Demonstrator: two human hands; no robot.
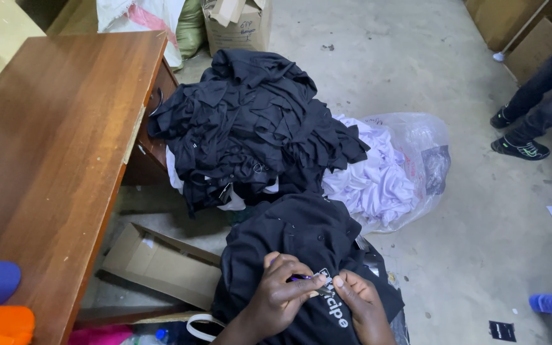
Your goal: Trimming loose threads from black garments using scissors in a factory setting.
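The person's left hand (280,291) pinched a thin purple-handled tool (303,278), fingers curled tight around it, its tip set against the white printed lettering (335,305) on a black cotton shirt (301,246) draped over the lap at the bottom centre of the view. The right hand (360,301) lay pressed flat on the cloth just beside the lettering, fingers together, holding the fabric down; it gripped nothing that could be seen.

To do this well, the cloth probably had to be kept taut under the right hand, so the tool's tip worked only at the print and did not snag the weave.

Behind the shirt rose a heap of black garments (250,121), and beside it a clear plastic bag of pale lilac clothes (378,176). A brown wooden desk (46,147) stood to the left, a flattened cardboard box (161,262) on the grey concrete floor (480,243) near it. Another person's dark-trousered legs and black shoes (519,148) stood well apart at the upper right. Nothing crowded the hands.
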